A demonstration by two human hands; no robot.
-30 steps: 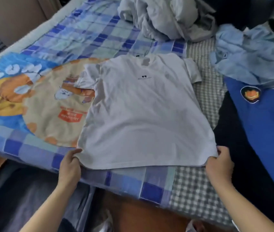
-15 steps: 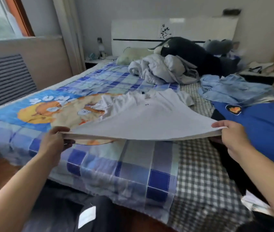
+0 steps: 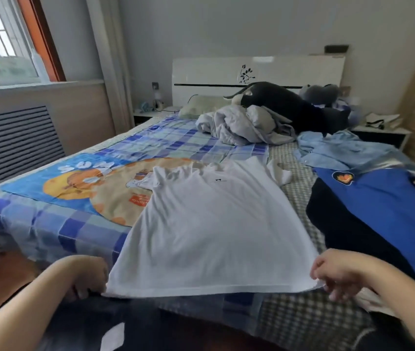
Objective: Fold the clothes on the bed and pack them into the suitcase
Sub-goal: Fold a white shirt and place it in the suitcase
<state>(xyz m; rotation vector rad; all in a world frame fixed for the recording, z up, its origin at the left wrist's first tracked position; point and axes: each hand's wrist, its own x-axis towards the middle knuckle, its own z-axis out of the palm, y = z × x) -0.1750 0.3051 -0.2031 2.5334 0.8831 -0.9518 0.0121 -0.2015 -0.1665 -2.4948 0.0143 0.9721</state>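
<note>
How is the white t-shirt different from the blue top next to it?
The white t-shirt is plain white with a tiny dark mark on the chest; the blue top is bright blue with an orange badge. The white t-shirt is held at its hem corners by the left hand and right hand; nobody touches the blue top. Both are unfolded on the bed.

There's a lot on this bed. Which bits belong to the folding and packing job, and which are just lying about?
Part of the job:
white T-shirt, held at its hem corners by the left hand and right hand
light blue shirt
blue garment with a badge

Just lying about:
crumpled grey quilt
black plush toy
pillow
cartoon bedspread
</note>
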